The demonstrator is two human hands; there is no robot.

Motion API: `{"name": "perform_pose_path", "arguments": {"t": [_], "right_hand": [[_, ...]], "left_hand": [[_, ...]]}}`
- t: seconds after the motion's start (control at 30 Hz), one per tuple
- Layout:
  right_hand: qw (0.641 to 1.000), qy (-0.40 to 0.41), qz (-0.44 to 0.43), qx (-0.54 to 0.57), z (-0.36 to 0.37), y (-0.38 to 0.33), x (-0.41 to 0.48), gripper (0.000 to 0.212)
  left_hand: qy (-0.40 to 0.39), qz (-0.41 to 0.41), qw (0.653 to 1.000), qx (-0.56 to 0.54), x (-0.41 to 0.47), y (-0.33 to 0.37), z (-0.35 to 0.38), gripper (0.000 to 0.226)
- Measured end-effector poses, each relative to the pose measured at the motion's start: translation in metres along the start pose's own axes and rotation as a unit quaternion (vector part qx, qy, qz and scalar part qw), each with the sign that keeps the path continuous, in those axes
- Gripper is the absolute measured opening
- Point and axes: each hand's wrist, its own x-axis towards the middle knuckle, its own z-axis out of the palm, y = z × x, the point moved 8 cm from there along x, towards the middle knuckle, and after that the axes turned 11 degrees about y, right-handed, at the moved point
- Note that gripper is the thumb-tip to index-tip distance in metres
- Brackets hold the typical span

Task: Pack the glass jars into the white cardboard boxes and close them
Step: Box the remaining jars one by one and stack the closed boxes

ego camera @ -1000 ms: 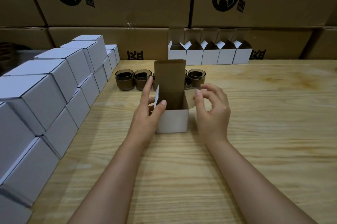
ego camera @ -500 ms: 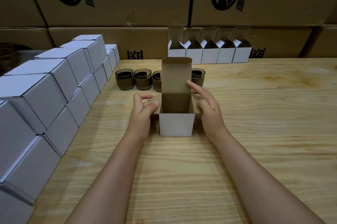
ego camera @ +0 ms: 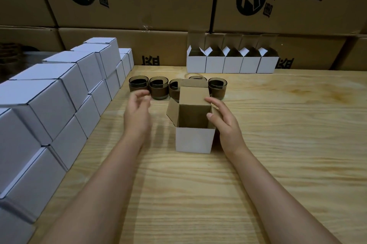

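The open white box (ego camera: 193,141) stood apparently empty, the right hand (ego camera: 224,124) resting nearly flat against its side. The left hand (ego camera: 137,116), loosely spread, held nothing near the glass jars (ego camera: 158,88); filling looked in hand, needing one jar lowered in upright

An open white cardboard box (ego camera: 194,142) is placed near the middle of the wooden table (ego camera: 288,154), with glass jars (ego camera: 138,84) lined just behind it. Five open boxes (ego camera: 232,64) are set along the far edge, and closed white boxes (ego camera: 59,104) are stacked at the left.

white box (ego camera: 195,142) — brown inside, smoky-brown jars (ego camera: 138,84)
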Motion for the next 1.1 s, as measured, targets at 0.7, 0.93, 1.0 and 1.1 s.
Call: {"name": "perform_pose_path", "arguments": {"t": [0.7,0.93,1.0,1.1], "right_hand": [[1.000,0.005,-0.005,0.007,0.002,0.002,0.002,0.045],[1.000,0.009,0.003,0.003,0.002,0.003,0.002,0.048],[1.000,0.012,0.005,0.001,0.002,0.003,0.002,0.049],[1.000,0.016,0.008,0.003,0.001,0.003,0.002,0.051]], "left_hand": [[-0.038,0.123,0.929,0.348,0.075,0.004,-0.007,0.031],[-0.066,0.147,0.918,0.363,0.048,0.015,-0.013,0.042],[-0.069,0.178,0.894,0.404,0.039,0.020,-0.012,0.052],[-0.056,0.213,0.878,0.425,0.026,0.028,-0.012,0.059]]}}
